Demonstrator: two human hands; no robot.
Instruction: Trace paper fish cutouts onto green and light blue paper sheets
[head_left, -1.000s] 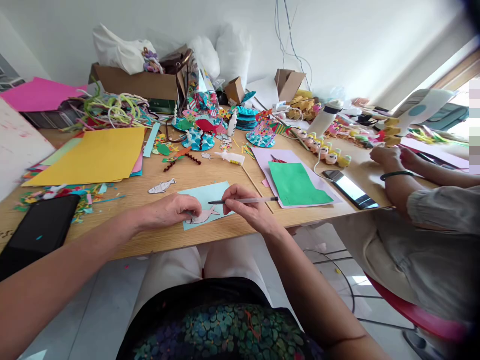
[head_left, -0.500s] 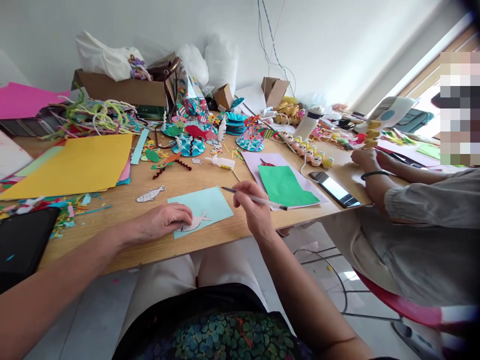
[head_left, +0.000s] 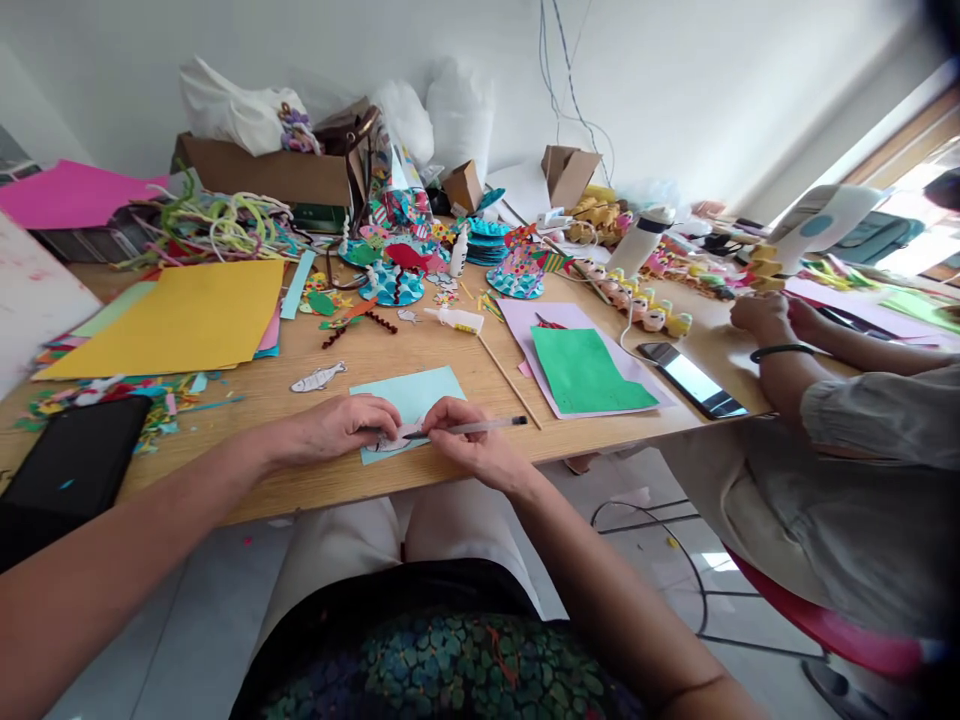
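Note:
My left hand (head_left: 341, 425) lies fingers-down on a paper fish cutout (head_left: 392, 438), pinning it to a light blue sheet (head_left: 412, 393) at the table's near edge. My right hand (head_left: 469, 440) is closed round a pen (head_left: 480, 426), whose tip touches the fish cutout beside my left fingertips. A second paper fish (head_left: 319, 377) lies loose on the wood to the left of the blue sheet.
A green sheet on pink paper (head_left: 583, 368), a glue bottle (head_left: 456, 318), a thin stick (head_left: 510, 382) and a phone (head_left: 694, 379) lie to the right. Yellow paper (head_left: 180, 315) and a black tablet (head_left: 71, 470) are left. Another person's hands (head_left: 772, 315) work at right. Craft clutter fills the back.
My right hand had lifted the pen away to the right; it has now come back down so the pen tip rests on the fish cutout. My left hand stayed put.

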